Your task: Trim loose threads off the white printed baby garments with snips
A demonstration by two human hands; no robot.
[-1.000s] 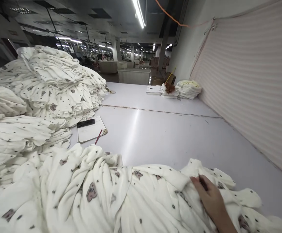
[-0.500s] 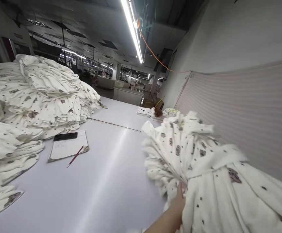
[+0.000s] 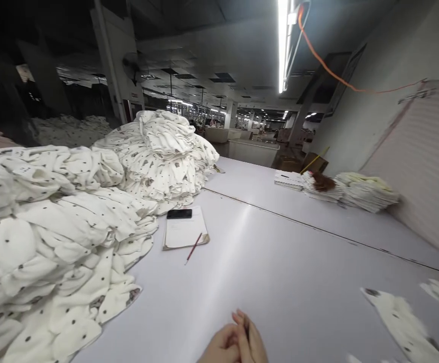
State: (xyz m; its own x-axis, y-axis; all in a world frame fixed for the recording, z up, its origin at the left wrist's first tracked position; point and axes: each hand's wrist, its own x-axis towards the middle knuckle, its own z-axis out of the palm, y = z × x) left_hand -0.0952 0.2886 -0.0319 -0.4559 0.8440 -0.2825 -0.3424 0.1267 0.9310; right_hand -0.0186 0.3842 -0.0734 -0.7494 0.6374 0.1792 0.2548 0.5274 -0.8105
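My two hands meet at the bottom edge, just above the white table (image 3: 280, 262). My left hand (image 3: 219, 348) has its fingers curled against my right hand (image 3: 253, 342), whose fingers are pressed together around a thin dark sliver that I cannot make out. A white spotted garment (image 3: 397, 317) lies blurred at the lower right, apart from both hands. A big heap of the same white spotted garments (image 3: 53, 237) fills the left side.
A taller stack of folded garments (image 3: 162, 151) stands behind the heap. Beside it lie a notepad (image 3: 184, 233) with a black phone (image 3: 179, 214) on it and a red pencil (image 3: 193, 248). Small fabric stacks (image 3: 363, 190) sit far right by the striped wall (image 3: 431, 166).
The garment that my hand swung up to the right has left my hands and now lies at the lower right. Both hands have come together at the bottom. The view has turned left.
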